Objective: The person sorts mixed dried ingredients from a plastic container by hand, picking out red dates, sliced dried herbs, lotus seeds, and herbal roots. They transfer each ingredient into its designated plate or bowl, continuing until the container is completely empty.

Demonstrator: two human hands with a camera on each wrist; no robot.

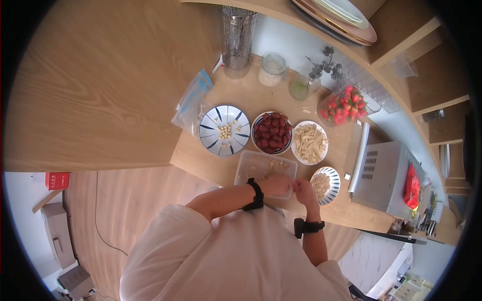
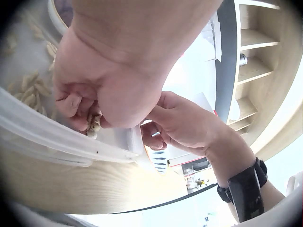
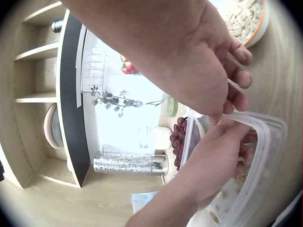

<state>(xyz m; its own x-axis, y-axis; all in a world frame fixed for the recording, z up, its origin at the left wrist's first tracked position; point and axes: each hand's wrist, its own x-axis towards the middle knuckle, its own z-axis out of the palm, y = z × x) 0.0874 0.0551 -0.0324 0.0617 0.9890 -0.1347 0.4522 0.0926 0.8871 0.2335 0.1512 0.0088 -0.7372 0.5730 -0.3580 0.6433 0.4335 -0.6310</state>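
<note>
My left hand [image 1: 277, 185] is over a clear plastic container [image 1: 242, 168] holding pale elongated pieces [image 2: 32, 92]. In the left wrist view its fingers curl around small whitish pieces with brown marks [image 2: 93, 126], held low inside the container wall. My right hand [image 1: 304, 192] meets it at the container's right rim. In the right wrist view the right thumb and forefinger come together against the left hand, the other fingers [image 3: 239, 75] loosely bent; I cannot tell whether they pinch anything. Beside the right hand stands a striped bowl [image 1: 333, 188] of beige flakes.
Behind the container stand a blue-striped plate [image 1: 211, 143] with round cream pieces, a bowl of red dates [image 1: 272, 133] and a plate of pale strips [image 1: 310, 142]. Farther back are a zip bag [image 1: 193, 103], glass jar [image 1: 272, 70], strawberries [image 1: 344, 105] and, to the right, a silver appliance [image 1: 379, 173].
</note>
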